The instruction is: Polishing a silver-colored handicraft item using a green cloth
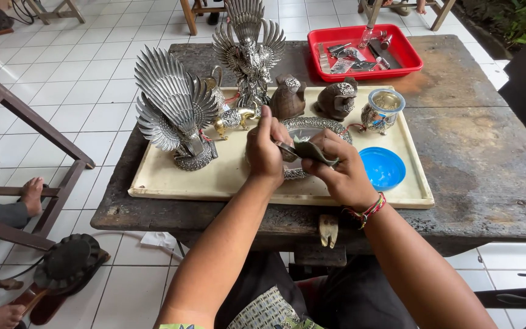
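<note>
Your left hand [265, 152] is curled into a loose fist around a small silver piece [287, 150], thumb up, fingers closed on it. Your right hand [339, 170] pinches a dark grey cloth [313, 151] between thumb and fingertips and presses it against that piece, so both hands meet just above the ornate silver dish [330, 126]. The dish lies under and just beyond your fingers, its far rim showing past your knuckles.

All of this sits on a cream tray [226, 176] on a worn wooden table [470, 152]. Left of your left fingers the tray is bare up to the winged figure [175, 106], which stands near the tray's left edge. Beyond your fingers, crowded close, stand a taller winged figure [249, 52], two dark bird-shaped boxes [287, 96] and a small silver pot [382, 111]. Right of your right fingers a blue lid [383, 167] lies flat, apart from your hand and near the tray's right edge. Farther off, a red tray [336, 36] of tools sits at the table's far edge.

The near edge of the tray runs beneath your wrists, and a bare strip of it lies between the edge and your hands. To the right of the tray the tabletop is open wood.
</note>
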